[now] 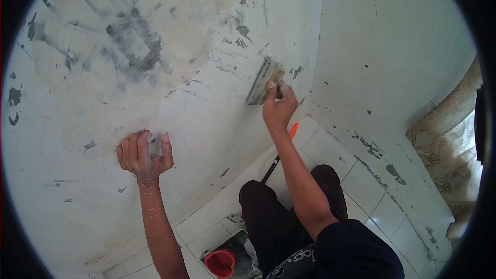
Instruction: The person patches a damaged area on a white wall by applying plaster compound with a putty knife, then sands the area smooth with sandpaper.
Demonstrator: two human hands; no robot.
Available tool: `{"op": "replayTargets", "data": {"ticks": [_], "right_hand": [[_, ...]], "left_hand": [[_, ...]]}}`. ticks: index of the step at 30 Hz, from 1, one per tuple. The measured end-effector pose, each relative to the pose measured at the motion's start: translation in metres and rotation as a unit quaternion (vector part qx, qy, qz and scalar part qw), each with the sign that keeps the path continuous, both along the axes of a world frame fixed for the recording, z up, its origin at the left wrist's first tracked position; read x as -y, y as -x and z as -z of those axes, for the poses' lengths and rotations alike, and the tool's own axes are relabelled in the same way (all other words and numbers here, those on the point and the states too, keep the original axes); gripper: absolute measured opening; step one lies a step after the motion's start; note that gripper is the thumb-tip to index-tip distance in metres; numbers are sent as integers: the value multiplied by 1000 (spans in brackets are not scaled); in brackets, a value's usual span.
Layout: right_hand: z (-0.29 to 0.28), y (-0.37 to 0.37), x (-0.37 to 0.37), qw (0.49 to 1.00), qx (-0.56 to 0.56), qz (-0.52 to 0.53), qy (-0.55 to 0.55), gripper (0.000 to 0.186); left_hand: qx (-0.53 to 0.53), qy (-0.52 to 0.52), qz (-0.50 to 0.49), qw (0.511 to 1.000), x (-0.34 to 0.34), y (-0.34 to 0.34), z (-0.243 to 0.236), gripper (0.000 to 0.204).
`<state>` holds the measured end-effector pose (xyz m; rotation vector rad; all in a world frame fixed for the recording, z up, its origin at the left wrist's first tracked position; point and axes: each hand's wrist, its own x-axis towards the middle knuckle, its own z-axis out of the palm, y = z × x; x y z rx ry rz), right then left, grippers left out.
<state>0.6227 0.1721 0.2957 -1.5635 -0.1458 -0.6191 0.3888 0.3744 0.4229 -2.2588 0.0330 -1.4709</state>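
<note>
Just below the right hand (280,104), a black pole (271,169) with an orange end slants across the white tiled floor (356,181), partly hidden by the forearm. Below and to the right of the left hand (143,154), a red cup (219,261) sits at a dark tray (240,240), with a crumpled whitish piece (252,254) alongside. Right of the right hand rises a pale side wall (392,36), cracked and chipped grey; farther right hangs a beige patterned curtain (439,137), light coming through it.

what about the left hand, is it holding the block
No, the block is in the right hand, well apart from the left hand.
</note>
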Motion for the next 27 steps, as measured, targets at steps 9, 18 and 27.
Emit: {"op": "replayTargets", "data": {"ticks": [9, 18, 27], "right_hand": [[5, 53, 0, 975, -6, -183, -124, 23], [10, -61, 63, 992, 12, -121, -19, 27], [18, -35, 40, 980, 105, -170, -27, 20]], "left_hand": [[10, -13, -9, 1000, -6, -1, 4, 25], [7, -7, -11, 1000, -3, -3, 6, 25], [12, -8, -7, 1000, 1, -4, 5, 25]]}}
